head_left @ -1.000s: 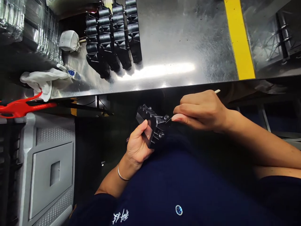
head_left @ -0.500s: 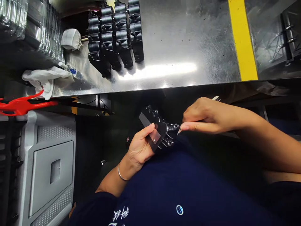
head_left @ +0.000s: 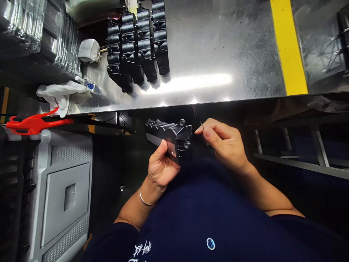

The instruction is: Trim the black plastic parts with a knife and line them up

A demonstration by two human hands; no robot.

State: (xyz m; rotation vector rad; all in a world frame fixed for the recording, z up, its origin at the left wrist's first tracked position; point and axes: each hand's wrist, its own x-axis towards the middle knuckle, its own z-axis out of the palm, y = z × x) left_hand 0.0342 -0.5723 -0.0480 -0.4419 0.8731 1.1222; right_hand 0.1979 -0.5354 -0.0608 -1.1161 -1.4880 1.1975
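Black part (head_left: 174, 135) turned, clasped in left fingers (head_left: 160, 150)

Red object (head_left: 34, 124) near grey crate (head_left: 67, 203); yellow stripe (head_left: 290, 47) across metal table (head_left: 207, 43).

Holds a black plastic part (head_left: 169, 131) in the left hand (head_left: 162, 168), with the thumb over its flat strip (head_left: 155, 140). Pinches a thin pointed tool (head_left: 201, 124) in the right hand (head_left: 225, 142), near the part's end but apart from it. Wears a thin bracelet (head_left: 143, 199) and a dark blue shirt (head_left: 207, 207). Faces a metal table (head_left: 207, 51) with four rows of black pieces (head_left: 139, 47) side by side, left of a yellow stripe (head_left: 289, 47). Also has a white cloth (head_left: 61, 91) at the table's edge, near a red object (head_left: 38, 124) above a gray crate (head_left: 65, 203).
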